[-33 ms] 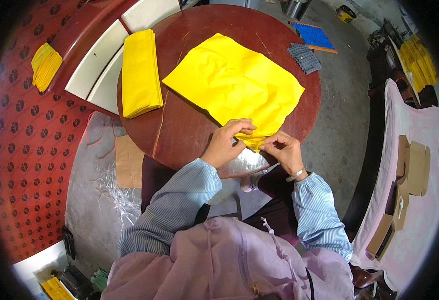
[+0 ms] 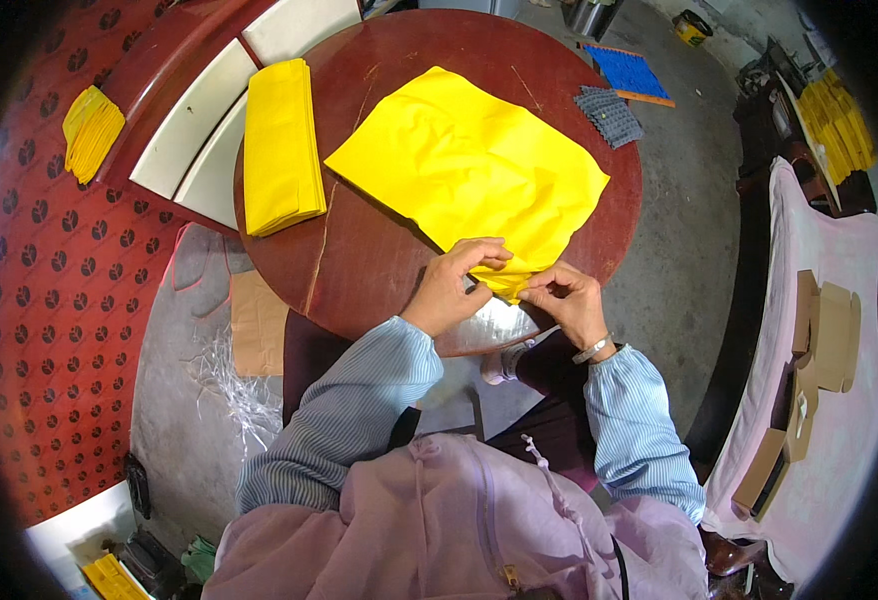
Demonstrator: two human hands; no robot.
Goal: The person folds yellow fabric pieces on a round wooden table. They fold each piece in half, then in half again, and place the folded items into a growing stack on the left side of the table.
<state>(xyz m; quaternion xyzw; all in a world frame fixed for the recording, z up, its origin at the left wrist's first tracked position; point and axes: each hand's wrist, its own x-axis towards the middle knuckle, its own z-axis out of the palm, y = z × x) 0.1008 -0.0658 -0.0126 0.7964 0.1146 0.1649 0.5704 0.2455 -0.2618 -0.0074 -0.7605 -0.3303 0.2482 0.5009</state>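
Observation:
A wrinkled yellow cloth [image 2: 479,160] lies spread on the round dark red table [image 2: 359,280], its near end bunched at the table's front edge. My right hand [image 2: 569,300] pinches that gathered end between thumb and fingers. At the left side of the same end is my left hand [image 2: 454,287], its fingers curved over the cloth and its thumb held apart from them. A tall folded stack of yellow cloth [image 2: 281,150] lies on the table's left side.
A grey textured pad [image 2: 609,115] lies at the table's right edge, beside a blue mat [image 2: 629,72]. Opened cardboard boxes [image 2: 801,400] rest on a pink-covered surface at the right. White plastic strips [image 2: 234,385] and brown cardboard [image 2: 259,325] lie on the floor at the left.

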